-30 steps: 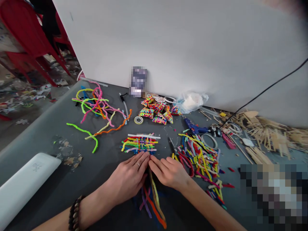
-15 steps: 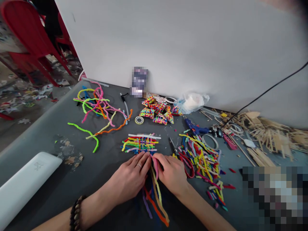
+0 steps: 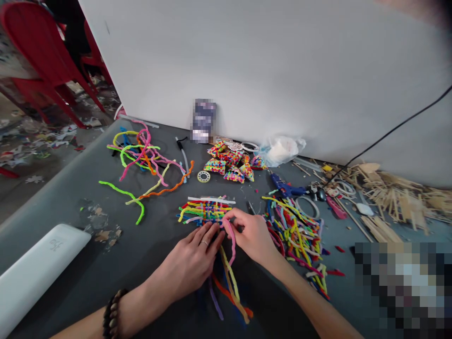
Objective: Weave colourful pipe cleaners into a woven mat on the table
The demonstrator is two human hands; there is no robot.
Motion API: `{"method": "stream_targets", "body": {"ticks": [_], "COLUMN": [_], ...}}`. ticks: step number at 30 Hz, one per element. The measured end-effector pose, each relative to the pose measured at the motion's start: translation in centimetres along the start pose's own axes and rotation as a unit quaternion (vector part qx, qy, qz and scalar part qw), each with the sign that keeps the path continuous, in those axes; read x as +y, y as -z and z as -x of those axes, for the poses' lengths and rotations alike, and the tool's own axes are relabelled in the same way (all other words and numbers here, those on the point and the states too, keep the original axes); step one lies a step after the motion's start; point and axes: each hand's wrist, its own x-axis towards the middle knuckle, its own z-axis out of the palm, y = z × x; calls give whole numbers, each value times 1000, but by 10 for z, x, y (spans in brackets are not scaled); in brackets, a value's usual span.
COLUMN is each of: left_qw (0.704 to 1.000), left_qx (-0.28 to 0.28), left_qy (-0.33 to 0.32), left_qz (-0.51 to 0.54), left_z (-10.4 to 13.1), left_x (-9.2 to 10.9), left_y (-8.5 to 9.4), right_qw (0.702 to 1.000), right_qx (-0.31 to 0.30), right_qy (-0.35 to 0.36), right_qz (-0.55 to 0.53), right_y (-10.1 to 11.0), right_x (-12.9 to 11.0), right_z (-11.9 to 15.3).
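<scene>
A woven patch of many-coloured pipe cleaners [image 3: 208,209] lies flat on the dark table, with long loose ends running toward me. My left hand [image 3: 197,252], a ring on one finger, presses on the patch's near edge, its fingers close together and the tips partly hidden. My right hand [image 3: 249,233] pinches a pink pipe cleaner [image 3: 231,238] at the patch's near right corner. Yellow, tan, orange and purple ends [image 3: 231,282] hang out below my hands.
Cut pipe cleaner pieces [image 3: 300,230], partly hidden scissors [image 3: 275,235] and a blue glue gun [image 3: 286,187] lie at right. Small woven bows [image 3: 231,160] sit behind. Long pipe cleaners [image 3: 141,150] and a white device [image 3: 45,268] are at left.
My right hand has moved up and slightly right, lifting the pink pipe cleaner toward the patch's right corner. My left hand stays nearly in place. The loose orange end has shifted a little.
</scene>
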Motion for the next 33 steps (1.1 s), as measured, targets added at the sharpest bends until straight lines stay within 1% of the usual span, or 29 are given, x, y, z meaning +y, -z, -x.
{"method": "stream_targets", "body": {"ticks": [4,7,9,12,15,19,22,26,33], "left_qw": [1000,999,999,999,999,999,999,1000,1000], "left_qx": [-19,-35,-39,-41,-41,-34,-30,-20,15], "left_qy": [7,9,10,11,15,15,6,3,25], "left_qz": [12,16,17,20,22,23,19,9,-7], "left_z": [1,1,1,0,0,0,0,0,3], "left_x": [4,6,6,5,5,5,5,4,8], "left_y": [-3,-5,-5,-4,-4,-4,-3,-1,-2], "right_qw": [999,997,994,989,986,988,989,990,988], "right_qx": [21,23,22,39,56,78,90,99,105], "right_qy": [-4,-16,-21,-28,-31,-31,-31,-36,-57], "right_qz": [34,74,108,140,154,130,114,94,93], "right_y": [3,3,2,-4,-9,-12,-13,-16,-23], "right_x": [-3,-3,-3,-3,-2,1,4,5,2], "right_z": [-12,-26,-34,-40,-34,-16,-7,-8,-12]}}
